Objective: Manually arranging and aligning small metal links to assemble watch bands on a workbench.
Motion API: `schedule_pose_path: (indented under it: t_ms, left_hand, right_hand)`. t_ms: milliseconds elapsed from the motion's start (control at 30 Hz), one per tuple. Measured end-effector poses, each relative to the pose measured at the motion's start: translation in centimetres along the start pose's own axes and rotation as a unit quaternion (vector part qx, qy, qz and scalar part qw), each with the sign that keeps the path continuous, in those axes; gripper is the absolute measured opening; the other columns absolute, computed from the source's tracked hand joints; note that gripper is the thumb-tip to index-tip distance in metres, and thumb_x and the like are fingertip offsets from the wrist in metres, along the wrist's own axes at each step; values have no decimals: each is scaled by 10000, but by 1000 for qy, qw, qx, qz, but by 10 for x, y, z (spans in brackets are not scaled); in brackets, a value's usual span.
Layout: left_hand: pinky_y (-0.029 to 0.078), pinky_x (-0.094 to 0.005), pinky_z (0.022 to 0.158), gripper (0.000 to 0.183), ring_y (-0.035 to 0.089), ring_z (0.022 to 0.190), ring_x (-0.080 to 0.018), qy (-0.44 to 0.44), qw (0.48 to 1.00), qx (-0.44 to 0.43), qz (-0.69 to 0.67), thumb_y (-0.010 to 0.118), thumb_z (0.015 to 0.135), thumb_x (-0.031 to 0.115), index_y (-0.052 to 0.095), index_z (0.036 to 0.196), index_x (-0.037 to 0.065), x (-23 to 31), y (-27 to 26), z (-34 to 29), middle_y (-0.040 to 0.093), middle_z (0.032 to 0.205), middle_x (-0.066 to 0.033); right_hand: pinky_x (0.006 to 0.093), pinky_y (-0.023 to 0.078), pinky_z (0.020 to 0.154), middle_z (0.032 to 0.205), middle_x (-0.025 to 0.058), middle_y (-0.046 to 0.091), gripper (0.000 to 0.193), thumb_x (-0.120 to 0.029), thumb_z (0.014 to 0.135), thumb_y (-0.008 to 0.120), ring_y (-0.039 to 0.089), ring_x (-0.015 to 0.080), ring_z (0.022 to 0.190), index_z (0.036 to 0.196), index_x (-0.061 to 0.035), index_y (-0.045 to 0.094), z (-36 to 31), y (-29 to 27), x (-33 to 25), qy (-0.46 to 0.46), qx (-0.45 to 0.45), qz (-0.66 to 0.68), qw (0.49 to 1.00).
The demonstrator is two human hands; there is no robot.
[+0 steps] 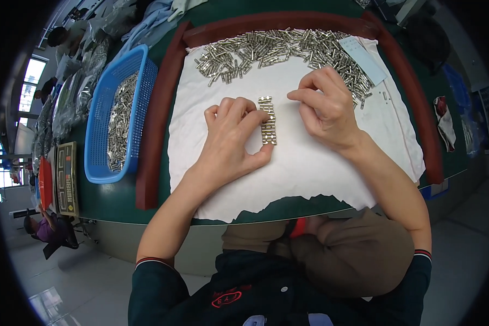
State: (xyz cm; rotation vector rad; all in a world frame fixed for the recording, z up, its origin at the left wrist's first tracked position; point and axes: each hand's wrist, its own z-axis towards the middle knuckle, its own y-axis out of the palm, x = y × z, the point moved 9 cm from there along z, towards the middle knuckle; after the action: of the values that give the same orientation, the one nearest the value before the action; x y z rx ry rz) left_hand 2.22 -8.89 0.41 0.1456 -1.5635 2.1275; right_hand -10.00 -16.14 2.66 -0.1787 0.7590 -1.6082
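Observation:
A short band of shiny metal links (269, 132) lies upright in view on the white cloth (304, 174), in front of me. My left hand (225, 136) grips it from the left, thumb at its near end and index finger against its upper part. To the right of the band my right hand (328, 108) is raised over the cloth, thumb and fingers bent into a pinch. Whatever sits between those fingertips is too small or hidden to make out. Beyond both hands spreads a pile of small silvery metal links (266, 48).
A red-brown wooden rail (277, 23) borders the cloth at the back and both sides. A pale blue card (363, 60) lies on the pile's right end. At left stands a blue basket (92, 136) of more metal pieces. A folded cloth (444, 124) lies far right.

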Motion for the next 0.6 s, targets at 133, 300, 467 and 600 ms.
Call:
schedule_pose_path:
  t_ms: [133, 300, 467, 600]
  left_hand:
    - [331, -390, 861, 411, 490, 987, -249, 17, 999, -46, 16, 728, 674, 223, 636, 1033, 44, 5, -2, 6, 540, 987, -87]
    - [365, -373, 832, 392, 503, 926, -260, 41, 994, -82, 53, 711, 681, 217, 624, 1011, 24, 14, -2, 14, 559, 956, -102]
    - [400, -377, 789, 381, 516, 863, -274, 56, 987, -120, 87, 677, 690, 199, 602, 1012, 10, 21, 2, 19, 551, 892, -117]
    - [437, -401, 758, 350, 548, 827, -300, 72, 966, -181, 171, 636, 716, 171, 547, 993, -22, 29, 13, 22, 535, 847, -139]
  right_hand:
    - [346, 440, 653, 773, 44, 547, 166, 51, 611, 623, 532, 235, 767, 737, -51, 660, -2, -2, 3, 5, 13, -1, 1000]
    - [351, 458, 677, 775, 38, 552, 132, 38, 631, 618, 538, 230, 776, 721, -51, 655, -2, -4, 5, 8, 25, 2, 1000]
    - [352, 468, 688, 777, 39, 555, 114, 21, 643, 620, 545, 229, 788, 719, -54, 659, -2, -6, 3, 4, 29, -3, 1000]
    - [349, 475, 691, 780, 42, 560, 92, 6, 653, 622, 551, 229, 798, 712, -54, 659, -3, -5, 5, 4, 33, 5, 999]
